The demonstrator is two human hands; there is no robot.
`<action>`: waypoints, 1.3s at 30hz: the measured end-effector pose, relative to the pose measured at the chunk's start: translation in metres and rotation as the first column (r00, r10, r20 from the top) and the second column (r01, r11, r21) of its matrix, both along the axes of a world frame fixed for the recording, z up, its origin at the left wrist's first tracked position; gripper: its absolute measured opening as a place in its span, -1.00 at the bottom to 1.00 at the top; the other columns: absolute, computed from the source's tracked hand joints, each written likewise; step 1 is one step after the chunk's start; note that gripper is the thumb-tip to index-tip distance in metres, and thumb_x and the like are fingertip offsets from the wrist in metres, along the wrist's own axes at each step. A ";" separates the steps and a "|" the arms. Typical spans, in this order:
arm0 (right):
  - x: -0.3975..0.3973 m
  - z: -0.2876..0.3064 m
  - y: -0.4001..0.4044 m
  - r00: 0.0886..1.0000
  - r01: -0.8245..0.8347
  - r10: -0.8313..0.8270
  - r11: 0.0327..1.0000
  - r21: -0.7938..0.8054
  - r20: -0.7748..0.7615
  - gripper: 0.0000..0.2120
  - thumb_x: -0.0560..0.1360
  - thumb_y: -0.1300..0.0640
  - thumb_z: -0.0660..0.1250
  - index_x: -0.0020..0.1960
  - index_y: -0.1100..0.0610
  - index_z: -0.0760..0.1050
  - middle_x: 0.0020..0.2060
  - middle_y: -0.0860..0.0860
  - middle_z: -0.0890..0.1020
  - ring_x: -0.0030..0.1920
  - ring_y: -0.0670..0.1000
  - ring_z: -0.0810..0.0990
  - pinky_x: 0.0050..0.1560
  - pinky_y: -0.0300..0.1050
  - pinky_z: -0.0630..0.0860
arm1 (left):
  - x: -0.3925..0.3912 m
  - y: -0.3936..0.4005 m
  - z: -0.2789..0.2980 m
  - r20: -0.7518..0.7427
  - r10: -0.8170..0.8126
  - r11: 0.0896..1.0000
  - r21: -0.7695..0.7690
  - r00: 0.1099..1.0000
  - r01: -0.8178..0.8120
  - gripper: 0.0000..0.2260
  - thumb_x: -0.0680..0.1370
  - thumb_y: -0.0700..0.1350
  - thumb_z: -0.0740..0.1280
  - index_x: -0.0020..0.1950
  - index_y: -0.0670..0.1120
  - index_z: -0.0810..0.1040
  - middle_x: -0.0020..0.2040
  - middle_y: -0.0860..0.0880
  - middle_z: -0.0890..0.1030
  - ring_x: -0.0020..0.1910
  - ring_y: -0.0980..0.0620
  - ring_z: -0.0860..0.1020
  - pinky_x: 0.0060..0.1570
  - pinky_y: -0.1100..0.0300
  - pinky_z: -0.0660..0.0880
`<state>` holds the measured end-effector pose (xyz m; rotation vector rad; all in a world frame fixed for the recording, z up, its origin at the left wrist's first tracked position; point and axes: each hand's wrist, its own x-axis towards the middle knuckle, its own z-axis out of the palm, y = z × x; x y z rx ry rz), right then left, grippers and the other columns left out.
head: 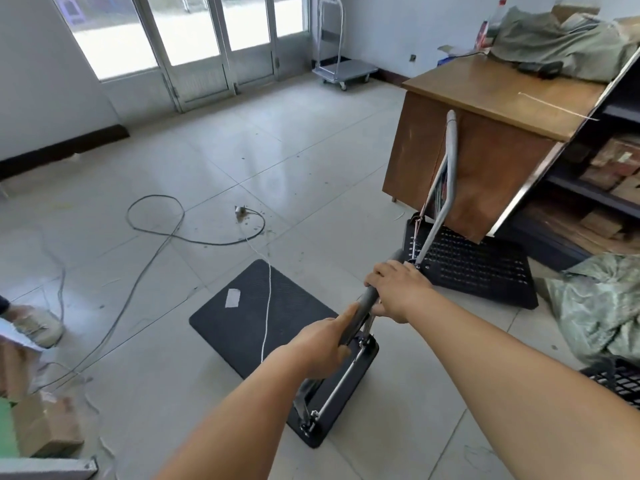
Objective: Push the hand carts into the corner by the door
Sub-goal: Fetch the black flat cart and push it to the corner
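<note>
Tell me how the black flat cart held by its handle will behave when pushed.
Black flat platform cart: should roll easily on smooth floor tiles. White cord across its deck may snag. Left hand and right hand grip the grey handle, so steering looks steady.

Storeroom: stocked shelving (pixel 588 188), platform carts (pixel 346 69)

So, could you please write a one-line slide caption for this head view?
Both hands, left hand and right hand, grip the handle of a black hand cart; a silver cart stands by the door.

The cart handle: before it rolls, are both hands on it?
Touching. The head view shows the left hand and right hand curled round the grey handle.
</note>
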<state>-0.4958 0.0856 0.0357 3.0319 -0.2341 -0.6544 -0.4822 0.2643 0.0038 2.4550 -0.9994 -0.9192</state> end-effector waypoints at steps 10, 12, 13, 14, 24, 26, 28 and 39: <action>0.015 -0.013 0.010 0.990 0.137 -0.140 0.983 0.123 0.018 -0.54 0.54 -0.15 0.21 0.37 0.01 0.33 0.30 0.06 0.34 0.43 0.08 0.18 0.40 0.00 0.21 | 0.052 0.027 0.011 0.091 -0.095 0.990 0.109 0.991 0.085 -0.37 0.59 -0.14 0.14 0.49 0.32 -0.11 0.04 -0.09 0.54 -0.04 -0.13 0.54 0.02 -0.04 0.53; 0.014 -0.015 0.010 0.986 0.161 -0.167 0.975 0.155 0.021 -0.56 0.56 -0.13 0.19 0.38 0.03 0.32 0.33 0.07 0.34 0.50 0.10 0.08 0.45 0.04 0.17 | 0.055 0.026 0.011 0.111 -0.106 0.989 0.114 0.988 0.093 -0.38 0.60 -0.14 0.14 0.49 0.32 -0.10 0.02 -0.10 0.55 -0.04 -0.14 0.54 0.02 -0.05 0.52; 0.014 -0.015 0.009 0.984 0.170 -0.175 0.972 0.163 0.018 -0.56 0.57 -0.12 0.19 0.39 0.03 0.31 0.36 0.07 0.33 0.52 0.11 0.02 0.47 0.06 0.14 | 0.055 0.025 0.010 0.121 -0.109 0.989 0.111 0.987 0.096 -0.38 0.60 -0.14 0.13 0.49 0.31 -0.10 0.01 -0.10 0.54 -0.04 -0.14 0.54 0.02 -0.05 0.52; 0.014 -0.015 0.007 0.984 0.174 -0.178 0.971 0.165 0.012 -0.55 0.57 -0.12 0.19 0.39 0.04 0.31 0.37 0.07 0.33 0.53 0.11 0.00 0.48 0.07 0.13 | 0.055 0.022 0.010 0.126 -0.113 0.989 0.107 0.986 0.100 -0.38 0.60 -0.14 0.13 0.50 0.31 -0.09 0.00 -0.10 0.54 -0.04 -0.15 0.54 0.02 -0.05 0.52; 0.016 -0.014 -0.010 0.983 0.181 -0.184 0.975 0.130 0.010 -0.55 0.53 -0.14 0.25 0.31 0.09 0.38 0.29 0.04 0.42 0.40 0.05 0.23 0.39 0.02 0.26 | 0.054 0.005 0.003 0.033 -0.096 0.992 0.088 0.995 0.092 -0.36 0.60 -0.18 0.11 0.51 0.29 -0.13 0.10 -0.09 0.45 -0.07 -0.11 0.50 -0.04 -0.03 0.51; 0.019 -0.016 -0.007 0.983 0.181 -0.185 0.976 0.119 0.018 -0.55 0.52 -0.15 0.25 0.30 0.09 0.38 0.27 0.04 0.43 0.38 0.06 0.26 0.39 0.01 0.26 | 0.058 0.008 0.004 0.042 -0.103 0.990 0.100 0.994 0.099 -0.34 0.60 -0.21 0.11 0.51 0.28 -0.15 0.11 -0.10 0.43 -0.11 -0.09 0.46 -0.06 -0.02 0.49; 0.022 -0.017 -0.003 0.982 0.184 -0.187 0.978 0.103 0.020 -0.54 0.53 -0.15 0.23 0.31 0.08 0.38 0.28 0.04 0.42 0.38 0.06 0.26 0.40 0.00 0.24 | 0.062 0.011 0.005 0.052 -0.111 0.988 0.112 0.992 0.105 -0.31 0.59 -0.25 0.10 0.50 0.29 -0.17 0.11 -0.11 0.43 -0.13 -0.08 0.45 -0.06 -0.02 0.50; 0.076 -0.030 0.003 0.973 0.202 -0.213 0.972 0.118 0.086 -0.61 0.59 -0.11 0.13 0.34 0.05 0.34 0.30 0.04 0.41 0.38 0.08 0.25 0.43 0.05 0.20 | 0.125 0.021 0.001 0.212 -0.075 0.992 0.120 0.974 0.050 -0.21 0.53 -0.36 0.13 0.50 0.30 -0.16 0.08 -0.11 0.41 -0.03 -0.08 0.40 -0.03 0.05 0.40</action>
